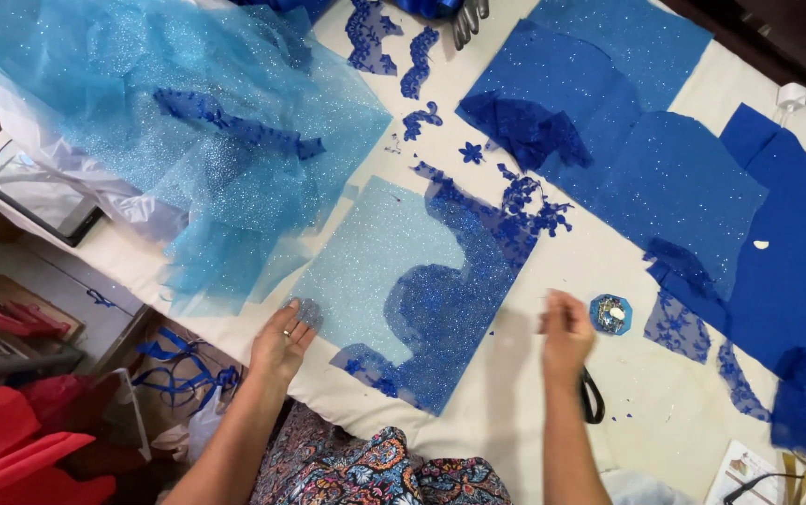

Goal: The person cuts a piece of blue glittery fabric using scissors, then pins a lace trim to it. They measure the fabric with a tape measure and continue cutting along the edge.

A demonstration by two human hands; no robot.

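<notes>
To place the lace well, the left hand [281,339], fingers spread flat, should keep pinning the near-left corner of the glitter panel [393,281] mid-table, while the blurred right hand [566,332], grip unclear, hovers right of it near the pin dish [610,314].
</notes>
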